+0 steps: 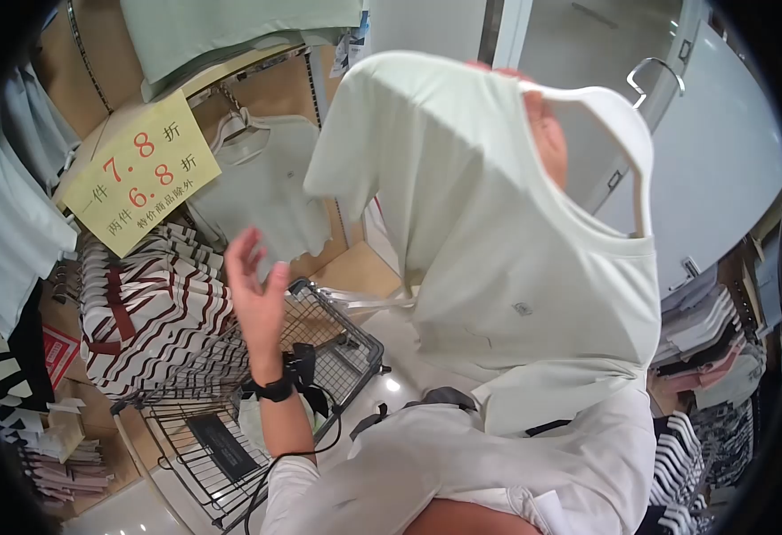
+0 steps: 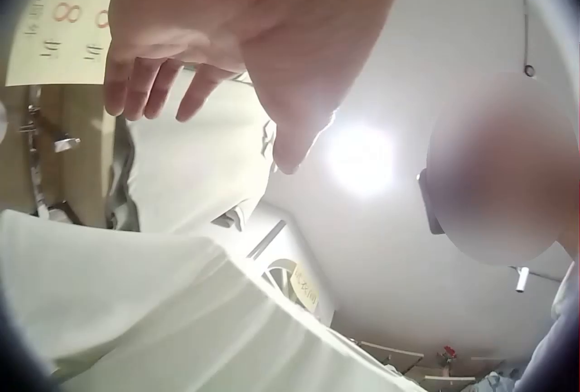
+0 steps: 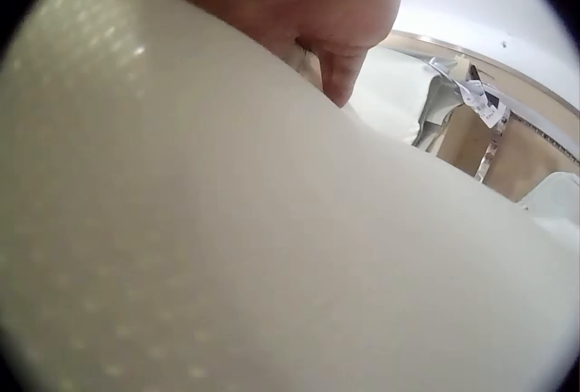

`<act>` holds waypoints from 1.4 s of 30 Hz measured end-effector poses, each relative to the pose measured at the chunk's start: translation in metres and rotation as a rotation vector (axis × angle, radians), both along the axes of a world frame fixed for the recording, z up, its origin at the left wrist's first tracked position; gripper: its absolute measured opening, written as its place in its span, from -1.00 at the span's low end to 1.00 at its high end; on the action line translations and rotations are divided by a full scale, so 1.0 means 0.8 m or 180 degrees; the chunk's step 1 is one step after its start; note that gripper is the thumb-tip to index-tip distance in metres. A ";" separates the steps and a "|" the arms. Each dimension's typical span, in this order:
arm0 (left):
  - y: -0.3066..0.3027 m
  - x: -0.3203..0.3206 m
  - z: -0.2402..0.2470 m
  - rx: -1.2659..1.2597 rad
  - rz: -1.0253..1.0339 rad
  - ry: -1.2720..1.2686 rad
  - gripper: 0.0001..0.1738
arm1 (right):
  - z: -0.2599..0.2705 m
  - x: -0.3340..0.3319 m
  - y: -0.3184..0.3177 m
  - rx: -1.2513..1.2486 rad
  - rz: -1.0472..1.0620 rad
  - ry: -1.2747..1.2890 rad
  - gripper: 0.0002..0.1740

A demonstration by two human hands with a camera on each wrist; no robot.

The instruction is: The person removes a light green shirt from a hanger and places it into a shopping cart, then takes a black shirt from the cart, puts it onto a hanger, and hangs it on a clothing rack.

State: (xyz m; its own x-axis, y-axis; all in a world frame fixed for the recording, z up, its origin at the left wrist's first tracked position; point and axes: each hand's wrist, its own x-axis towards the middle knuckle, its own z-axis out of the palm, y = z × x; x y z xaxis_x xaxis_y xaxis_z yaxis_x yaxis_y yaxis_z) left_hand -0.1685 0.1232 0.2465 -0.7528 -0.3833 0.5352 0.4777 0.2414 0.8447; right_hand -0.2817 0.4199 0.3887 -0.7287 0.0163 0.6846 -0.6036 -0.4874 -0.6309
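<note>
A pale green T-shirt (image 1: 498,259) hangs on a white hanger (image 1: 627,134) with a metal hook, its neckline partly slipped off one side. Behind the neckline my right hand (image 1: 547,138) grips the shirt and hanger at the shoulder; some fingers are hidden by cloth. In the right wrist view that hand (image 3: 299,2) is above the fabric (image 3: 272,202), thumb pointing down. My left hand (image 1: 257,299) is raised to the left of the shirt, holding nothing, fingers loosely bent. The left wrist view shows this hand (image 2: 245,38) with fingers spread above the shirt (image 2: 172,310).
A wire shopping cart (image 1: 337,348) stands below my left hand, with a bag and black cord in it. Striped shirts (image 1: 159,312) and a yellow sign (image 1: 141,174) are at left, a pale shirt (image 1: 270,192) behind. More clothes (image 1: 712,339) hang at right.
</note>
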 end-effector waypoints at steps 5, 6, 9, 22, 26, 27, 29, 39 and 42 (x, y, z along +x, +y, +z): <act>0.032 -0.025 0.098 -0.1263 0.0263 0.0795 -0.21 | -0.039 -0.021 0.009 0.0804 0.1168 -0.0187 -0.51; 0.053 -0.034 0.112 -0.1290 0.0318 0.0783 -0.21 | -0.043 -0.029 0.016 0.0987 0.1437 -0.0069 -0.53; 0.127 -0.069 0.135 -0.2608 0.0636 0.0642 -0.31 | -0.047 -0.051 0.042 0.1592 0.1915 0.0435 -0.56; 0.163 -0.175 0.025 -0.1587 0.1190 -0.0443 -0.85 | -0.041 -0.231 0.256 0.3611 0.2370 -0.0637 -0.59; 0.162 -0.173 0.010 -0.1433 0.1384 -0.0538 -0.85 | -0.028 -0.275 0.318 0.3779 0.2291 -0.0643 -0.47; 0.157 -0.175 0.004 -0.1342 0.1474 -0.0562 -0.85 | -0.024 -0.273 0.322 0.3869 0.2219 -0.0234 -0.43; 0.155 -0.181 0.002 -0.1249 0.1563 -0.0569 -0.86 | -0.002 -0.253 0.311 0.3924 0.2110 0.0020 -0.44; 0.182 -0.182 0.017 -0.1778 0.1894 -0.0245 -0.83 | 0.073 -0.229 0.212 0.2497 0.0025 0.1015 -0.47; 0.188 -0.183 0.005 -0.1937 0.1916 -0.0244 -0.83 | 0.105 -0.227 0.177 0.2843 0.0028 0.0985 -0.58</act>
